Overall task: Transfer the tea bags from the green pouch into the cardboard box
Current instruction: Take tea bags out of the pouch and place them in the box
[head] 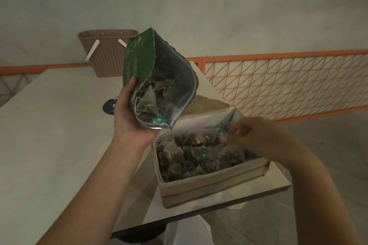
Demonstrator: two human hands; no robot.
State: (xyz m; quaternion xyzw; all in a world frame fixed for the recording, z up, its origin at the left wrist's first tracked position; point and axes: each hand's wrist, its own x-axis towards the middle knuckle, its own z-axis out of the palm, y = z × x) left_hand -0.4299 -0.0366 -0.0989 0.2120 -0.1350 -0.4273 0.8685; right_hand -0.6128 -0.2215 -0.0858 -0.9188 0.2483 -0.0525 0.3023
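Nearest: two forearms reaching in over the worktop [59,145]. Left hand [129,121] curled round the lower edge of the green pouch [139,61], held tilted, mouth gaping down toward the cardboard box [211,183]. Several tea bags [148,101] visible inside the pouch, near its mouth. Right hand [245,133] over the box's far side, fingers curled, apparently pinching a tea-bag tag or string; blurred, exact grip not certain. Box already well filled with tea bags [191,155]. Brown basket [107,51] at the far end, well apart. Judgement: transfer well along, not finished. For this step: keep pouch mouth directly above box, tip further, draw bags by body not string to avoid tangles and spills.
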